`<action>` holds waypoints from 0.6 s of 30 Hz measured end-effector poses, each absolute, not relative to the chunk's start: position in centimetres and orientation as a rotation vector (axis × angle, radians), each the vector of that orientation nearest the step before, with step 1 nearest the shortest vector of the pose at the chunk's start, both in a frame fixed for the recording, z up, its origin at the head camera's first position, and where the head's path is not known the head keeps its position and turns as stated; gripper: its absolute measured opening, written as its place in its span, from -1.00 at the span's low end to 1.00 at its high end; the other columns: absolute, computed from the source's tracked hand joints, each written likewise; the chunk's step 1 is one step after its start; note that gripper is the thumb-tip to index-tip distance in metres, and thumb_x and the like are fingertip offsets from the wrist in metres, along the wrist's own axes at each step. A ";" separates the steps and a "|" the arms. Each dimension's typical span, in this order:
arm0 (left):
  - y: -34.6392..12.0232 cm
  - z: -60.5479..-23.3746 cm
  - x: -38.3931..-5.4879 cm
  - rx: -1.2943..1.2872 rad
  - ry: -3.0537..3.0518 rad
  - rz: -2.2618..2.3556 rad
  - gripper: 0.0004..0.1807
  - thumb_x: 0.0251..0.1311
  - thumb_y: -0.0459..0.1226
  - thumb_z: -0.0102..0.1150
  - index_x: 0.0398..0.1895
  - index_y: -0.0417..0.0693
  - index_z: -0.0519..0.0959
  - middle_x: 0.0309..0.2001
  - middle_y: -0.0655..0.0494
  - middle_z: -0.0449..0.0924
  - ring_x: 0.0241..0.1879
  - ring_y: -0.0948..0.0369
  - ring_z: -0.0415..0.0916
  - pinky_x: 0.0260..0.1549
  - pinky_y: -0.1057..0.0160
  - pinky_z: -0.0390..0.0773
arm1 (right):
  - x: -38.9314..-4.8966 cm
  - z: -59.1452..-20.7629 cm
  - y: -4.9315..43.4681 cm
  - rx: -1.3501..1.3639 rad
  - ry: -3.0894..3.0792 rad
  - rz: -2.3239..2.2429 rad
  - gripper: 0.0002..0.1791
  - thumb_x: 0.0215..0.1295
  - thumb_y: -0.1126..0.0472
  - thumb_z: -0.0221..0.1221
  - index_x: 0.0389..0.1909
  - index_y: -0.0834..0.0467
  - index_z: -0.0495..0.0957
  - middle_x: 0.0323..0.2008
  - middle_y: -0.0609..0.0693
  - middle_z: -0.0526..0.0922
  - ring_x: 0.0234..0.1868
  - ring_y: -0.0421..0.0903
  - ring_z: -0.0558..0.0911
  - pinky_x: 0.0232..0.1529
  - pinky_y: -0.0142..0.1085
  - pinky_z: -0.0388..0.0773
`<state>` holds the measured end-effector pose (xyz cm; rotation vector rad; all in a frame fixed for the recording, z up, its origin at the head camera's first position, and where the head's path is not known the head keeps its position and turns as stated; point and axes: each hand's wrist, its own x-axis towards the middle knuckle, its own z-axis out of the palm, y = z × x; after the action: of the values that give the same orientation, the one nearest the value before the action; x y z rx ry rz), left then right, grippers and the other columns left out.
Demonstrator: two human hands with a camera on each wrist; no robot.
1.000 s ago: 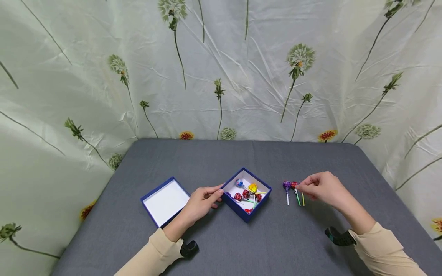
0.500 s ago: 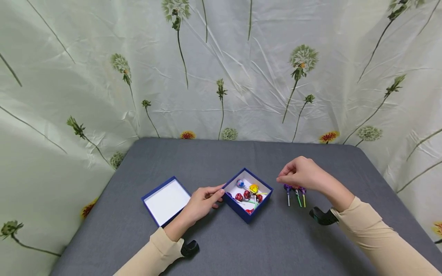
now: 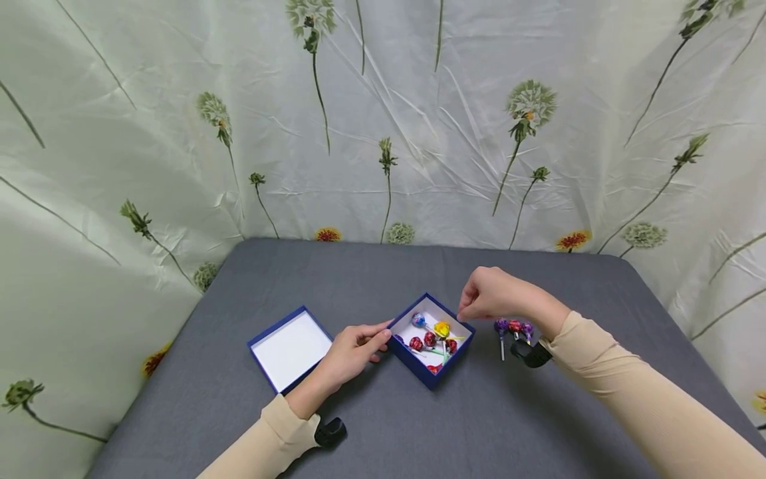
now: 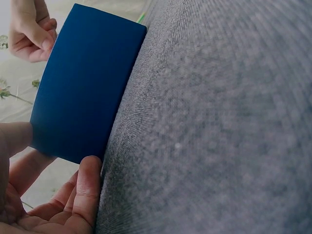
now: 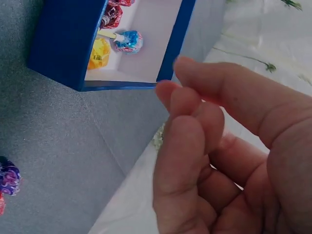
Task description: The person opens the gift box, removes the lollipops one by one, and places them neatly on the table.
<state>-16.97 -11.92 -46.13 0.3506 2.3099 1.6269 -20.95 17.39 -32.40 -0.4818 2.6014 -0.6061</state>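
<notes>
My left hand [image 3: 353,352] pinches the near-left corner of an open blue box [image 3: 419,369], thumb at the rim and fingers against the side. White inside, the box holds several wrapped lollipops, among them a yellow lollipop [image 3: 441,328], a blue lollipop [image 5: 129,42] and red ones. By its back-right rim, my right hand [image 3: 493,293] hovers with loosely bent fingers. Nothing shows between its thumb and fingertips in the right wrist view. To the right, three lollipops lie in a row: a purple lollipop [image 3: 501,326], a red lollipop [image 3: 514,326] and another purple lollipop [image 3: 527,328], partly behind the wrist strap.
A blue-edged box lid [image 3: 290,349], white side up, lies left of the box beside my left forearm. The grey cloth-covered table [image 3: 383,426] ends at the back against a floral curtain [image 3: 359,133].
My right hand has left the lollipop row and moved leftward to the box's back-right rim. The three lollipops stay lying there. My left hand keeps its hold on the box.
</notes>
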 end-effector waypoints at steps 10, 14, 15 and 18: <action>-11.9 -46.3 -17.0 0.359 2.321 1.632 -0.55 0.40 0.07 0.12 0.28 0.23 0.58 0.06 -0.04 0.70 -0.19 0.19 0.70 -0.22 0.25 0.70 | -21.6 -33.2 14.9 -0.490 2.532 -0.405 -0.82 0.15 0.21 0.42 -0.60 0.09 0.68 -0.72 -0.14 0.52 -0.67 -0.24 0.39 -0.59 -0.43 0.37; -11.9 -46.3 -17.0 0.368 2.326 1.637 -0.56 0.41 0.06 0.12 0.28 0.19 0.58 0.04 -0.04 0.71 -0.20 0.19 0.70 -0.23 0.26 0.70 | -21.7 -33.5 14.0 -0.478 2.514 -0.345 -0.85 0.13 0.26 0.41 -0.58 0.10 0.69 -0.71 -0.11 0.57 -0.70 -0.24 0.37 -0.61 -0.43 0.34; -11.9 -46.3 -17.0 0.365 2.328 1.638 -0.56 0.41 0.05 0.12 0.27 0.19 0.58 0.03 -0.04 0.71 -0.20 0.19 0.70 -0.24 0.27 0.70 | -21.7 -33.5 13.9 -0.473 2.513 -0.331 -0.86 0.12 0.27 0.41 -0.58 0.10 0.69 -0.71 -0.11 0.58 -0.70 -0.23 0.36 -0.62 -0.44 0.34; -11.9 -46.2 -17.0 0.374 2.330 1.645 -0.56 0.41 0.03 0.12 0.27 0.15 0.59 0.02 -0.05 0.72 -0.20 0.18 0.70 -0.25 0.27 0.70 | -21.6 -33.7 13.4 -0.457 2.519 -0.280 -0.86 0.10 0.30 0.40 -0.59 0.10 0.69 -0.72 -0.10 0.57 -0.69 -0.23 0.37 -0.61 -0.44 0.36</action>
<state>-16.96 -11.93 -46.23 0.3741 2.3297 1.6455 -21.64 13.43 -33.68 -0.4574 2.5191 -0.2796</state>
